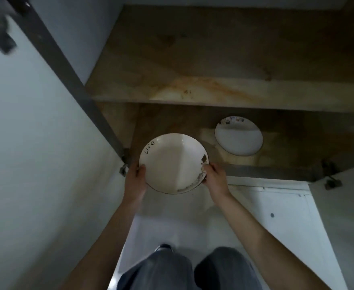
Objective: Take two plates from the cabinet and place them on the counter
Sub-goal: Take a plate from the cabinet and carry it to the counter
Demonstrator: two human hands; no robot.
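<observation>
Just left of the frame's centre, a white plate [173, 163] is held out in front of the open cabinet [192, 59], clear of the lower shelf [172, 122] and above the person's knees. The left hand [135, 177] clasps its left rim with the thumb lying over the top edge, and the right hand [213, 177] clasps the right rim the same way, so each grip is pinching the plate's edge from opposite sides. It looks like glazed ceramic: stiff, probably of moderate weight, smooth enough to slip from dry fingers, and likely to chip or shatter if it knocks the shelf front or drops to the pale floor [161, 227]. The rim seems the sensible place to take it, thumb above and fingers beneath, as both hands do here; a thin dark line runs round that edge. Handwritten-style lettering reading "Life" sits on the upper left of the plate's inner wall, and a dark, patchy printed design runs along its lower right edge near the right hand, too smeared to make out. A second plate [238, 136] lies flat on the lower shelf to the upper right of the held one, well apart from it; it is white with small coloured marks along its far rim, which cannot be read. No worktop is in view, so the setting-down place cannot be judged.
</observation>
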